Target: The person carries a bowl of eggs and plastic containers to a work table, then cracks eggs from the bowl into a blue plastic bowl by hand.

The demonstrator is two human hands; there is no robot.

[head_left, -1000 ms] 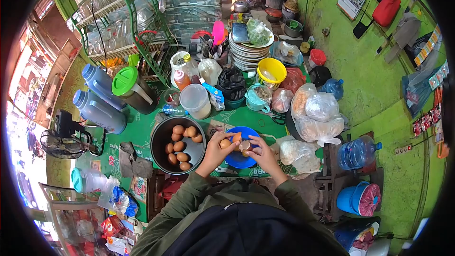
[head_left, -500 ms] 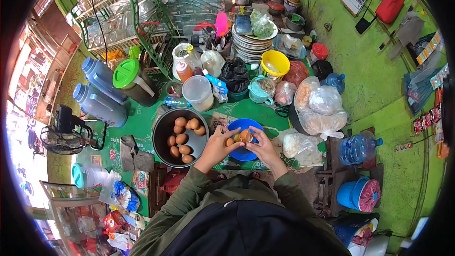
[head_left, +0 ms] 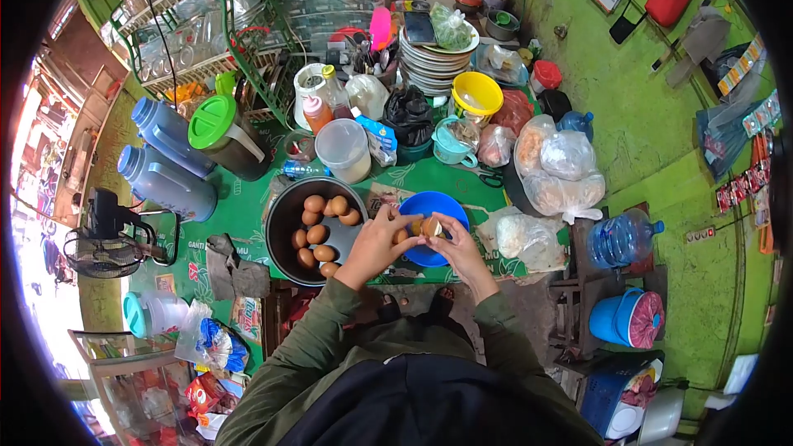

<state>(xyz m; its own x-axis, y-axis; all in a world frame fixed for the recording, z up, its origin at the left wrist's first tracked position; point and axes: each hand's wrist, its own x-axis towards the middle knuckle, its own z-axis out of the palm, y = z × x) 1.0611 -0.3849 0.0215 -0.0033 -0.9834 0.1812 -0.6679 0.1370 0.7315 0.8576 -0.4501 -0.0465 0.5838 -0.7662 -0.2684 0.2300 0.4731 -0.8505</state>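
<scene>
Cluttered green table, left hand and right hand pinching an egg over blue bowl, pot of eggs at nine o'clock

**A crowded green bench**

The bench wears a green patterned cover. Near its front edge sit a dark pot of brown eggs and, just right of it, a blue bowl. A grey rag lies to the left. Farther back stand two blue flasks, a green-lidded jug, a clear tub, a yellow bowl and stacked plates. Knotted plastic bags crowd the right end.
</scene>
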